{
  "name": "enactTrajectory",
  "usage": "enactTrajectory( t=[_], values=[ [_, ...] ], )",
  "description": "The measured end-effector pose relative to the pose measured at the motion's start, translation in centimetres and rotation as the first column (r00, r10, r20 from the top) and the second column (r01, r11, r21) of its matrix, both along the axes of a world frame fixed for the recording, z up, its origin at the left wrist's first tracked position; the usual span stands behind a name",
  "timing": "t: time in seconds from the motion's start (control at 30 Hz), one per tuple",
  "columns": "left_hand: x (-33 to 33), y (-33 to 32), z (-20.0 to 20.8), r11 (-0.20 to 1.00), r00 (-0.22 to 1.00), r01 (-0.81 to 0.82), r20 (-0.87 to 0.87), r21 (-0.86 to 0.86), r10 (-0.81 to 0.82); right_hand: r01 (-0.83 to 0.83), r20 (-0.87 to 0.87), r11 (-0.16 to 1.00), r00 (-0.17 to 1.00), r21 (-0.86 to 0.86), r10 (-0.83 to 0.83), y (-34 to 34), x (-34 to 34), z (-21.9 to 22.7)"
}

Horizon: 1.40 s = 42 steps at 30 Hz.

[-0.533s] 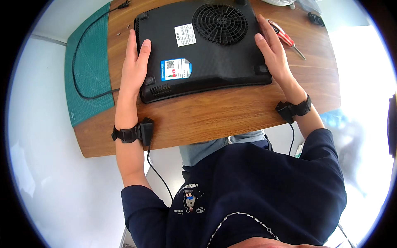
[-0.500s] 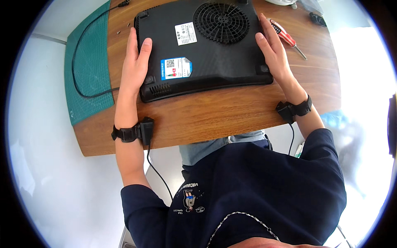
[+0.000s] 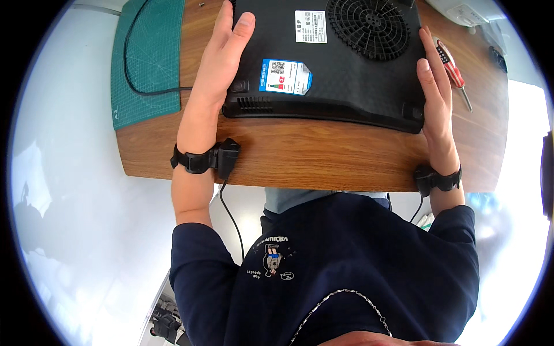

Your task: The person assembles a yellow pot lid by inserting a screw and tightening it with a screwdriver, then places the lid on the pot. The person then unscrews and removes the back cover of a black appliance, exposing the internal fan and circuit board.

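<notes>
A black induction cooker (image 3: pixel 340 89) lies upside down on the wooden table, its round fan grille (image 3: pixel 369 26) and two paper labels facing up. My left hand (image 3: pixel 224 60) lies along its left side, open, with straight fingers; the thumb sticks out over the cooker's edge. Along the right side my right hand (image 3: pixel 437 98) is also open, fingers stretched out flat and thumb at the edge. The cooker is between my two palms. To the right of my right hand lies a screwdriver (image 3: pixel 454 72) with a red, white and dark patterned handle.
A green cutting mat (image 3: pixel 153 60) covers the table's left end, with a black cord (image 3: pixel 128 72) across it. One small screw (image 3: pixel 202 4) lies at the top left. At the far right are a whitish bag or container (image 3: pixel 456 11) and a small black object (image 3: pixel 497 59).
The view has turned and shifted, so the table and cooker appear further up and to the right. My right thumb has drawn back from the cooker's top toward its edge.
</notes>
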<state>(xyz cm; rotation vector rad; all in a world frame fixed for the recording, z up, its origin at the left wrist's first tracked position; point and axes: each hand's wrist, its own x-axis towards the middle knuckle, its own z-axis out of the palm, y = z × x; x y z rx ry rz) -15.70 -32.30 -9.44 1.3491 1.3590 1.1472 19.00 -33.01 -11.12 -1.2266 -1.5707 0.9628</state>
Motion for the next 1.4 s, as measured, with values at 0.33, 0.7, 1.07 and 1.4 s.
enactTrajectory(
  t=[0.33, 0.7, 1.07, 1.4],
  values=[
    [-0.6, 1.1, -1.8, 1.0, 0.999, -0.013, 0.051, -0.015, 0.014, -0.005, 0.092, 0.998, 0.996, 0.058, 0.0, 1.3, 0.0, -1.2],
    [0.1, 3.0, -1.3, 1.0, 1.0, 0.02, 0.01, 0.014, -0.02, -0.015, 0.079, 0.999, 0.997, 0.051, 0.011, 3.3, 0.7, -1.0],
    [1.2, 4.2, 0.4, 0.999, 0.999, 0.036, 0.016, 0.014, -0.036, 0.0, -0.002, 0.999, 1.0, 0.045, 0.0, 5.3, 0.6, 0.1],
    [0.6, 4.9, 2.4, 0.999, 0.997, 0.054, 0.053, -0.003, -0.054, -0.045, -0.114, 0.998, 0.992, 0.052, 0.051, 5.8, 0.2, 2.0]
  ],
)
